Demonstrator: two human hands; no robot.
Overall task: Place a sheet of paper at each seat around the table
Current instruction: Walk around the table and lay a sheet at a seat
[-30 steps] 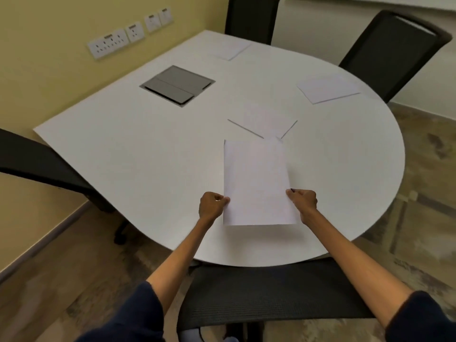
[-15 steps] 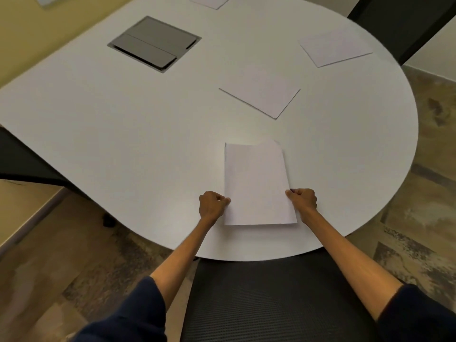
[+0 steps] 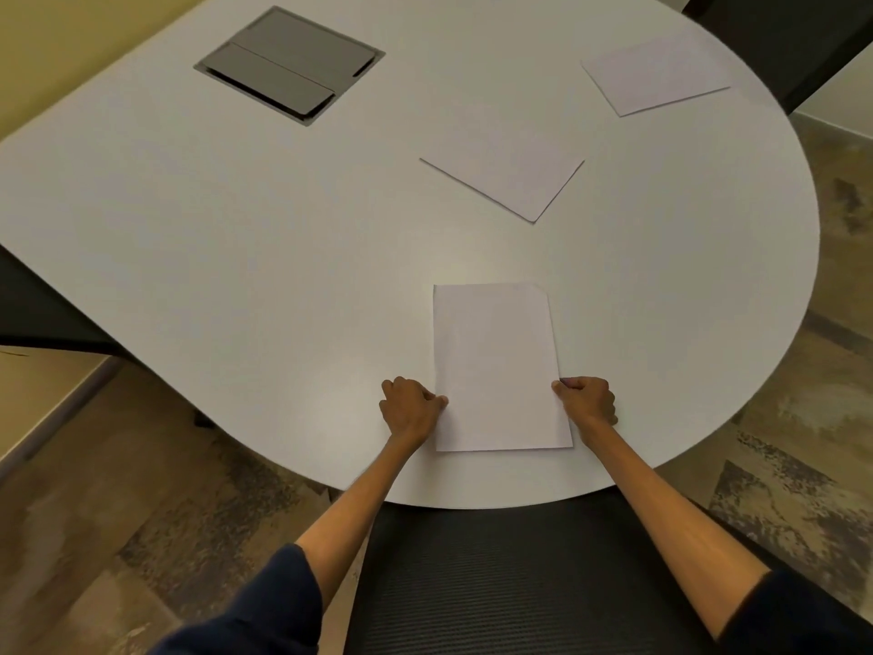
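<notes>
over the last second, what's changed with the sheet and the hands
The held sheet came down from a raised tilt to lie about flat on the table before the near chair. Nothing let go: left hand and right hand still pinch its side edges. The middle sheet, far sheet and grey panel stayed.

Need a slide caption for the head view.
Left hand and right hand hold a sheet on the table by a chair.

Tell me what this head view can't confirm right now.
- Far seats and any paper there: head view, cut off by the top edge.
- Left hand and right hand pinching the near sheet: head view, fingers mostly hidden under paper and knuckles.
- Middle sheet: head view, one or a stack, edge too thin to tell.
</notes>
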